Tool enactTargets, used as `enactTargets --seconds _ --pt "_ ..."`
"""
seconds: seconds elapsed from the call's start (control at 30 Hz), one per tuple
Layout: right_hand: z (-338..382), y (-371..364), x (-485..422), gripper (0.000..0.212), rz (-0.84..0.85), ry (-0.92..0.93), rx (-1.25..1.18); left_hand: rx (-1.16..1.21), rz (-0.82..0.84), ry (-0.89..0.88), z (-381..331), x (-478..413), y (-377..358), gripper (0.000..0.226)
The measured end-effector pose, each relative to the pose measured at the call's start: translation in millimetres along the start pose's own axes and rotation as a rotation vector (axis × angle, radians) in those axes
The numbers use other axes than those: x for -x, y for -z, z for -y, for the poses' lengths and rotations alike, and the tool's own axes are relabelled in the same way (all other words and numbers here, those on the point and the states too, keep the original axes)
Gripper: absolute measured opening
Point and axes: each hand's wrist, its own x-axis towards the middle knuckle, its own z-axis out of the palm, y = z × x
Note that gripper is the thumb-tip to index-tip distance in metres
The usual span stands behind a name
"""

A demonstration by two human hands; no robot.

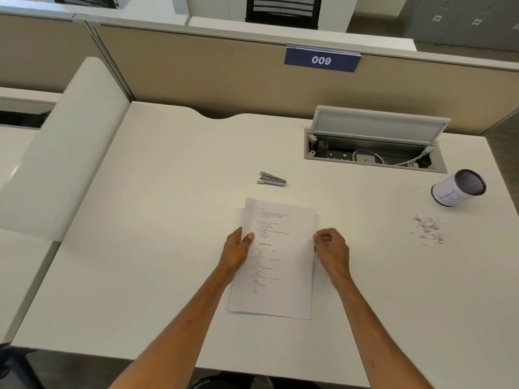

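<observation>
A printed white sheet of paper (283, 265) lies on the white desk (157, 248), in front of me. My left hand (236, 252) holds its left edge, thumb on top of the page. My right hand (331, 252) pinches the sheet's right edge with curled fingers. A small grey staple remover (271, 178) lies just beyond the paper's top edge, apart from both hands.
A white cup with a dark mesh top (460, 188) lies tipped at the far right. Near it is a scatter of paper scraps (428, 228). An open cable box (373, 153) with its lid up is set in the desk behind. Beige partition with sign 009 (321, 60) bounds the back.
</observation>
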Motion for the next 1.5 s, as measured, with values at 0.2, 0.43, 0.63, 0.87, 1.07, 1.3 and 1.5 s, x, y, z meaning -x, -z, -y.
enactTargets --seconds 0.2,0.43,0.63,0.87,1.07,1.3,1.5 --pt "68 -27 -42 0.008 -0.085 0.430 0.269 -0.063 0.049 0.000 -1 -11 12 0.033" --pt "121 -81 -89 0.017 0.000 0.611 0.511 -0.109 0.113 0.038 -5 -23 20 0.030" --pt "124 -111 -118 0.043 0.072 0.617 0.657 -0.080 0.118 0.068 -5 -24 21 0.029" --pt "116 -123 -133 0.031 0.063 0.647 0.707 0.050 0.122 0.137 -5 -22 22 0.027" --pt "114 -121 -135 0.020 0.090 0.621 0.627 0.176 0.170 0.181 -3 -22 26 0.028" --pt "120 -98 -107 0.015 0.276 0.183 -0.185 0.231 0.199 0.182 -1 -16 22 0.031" --pt "113 -75 -82 0.021 0.420 -0.103 -0.781 0.232 0.193 0.161 -2 -6 19 0.030"
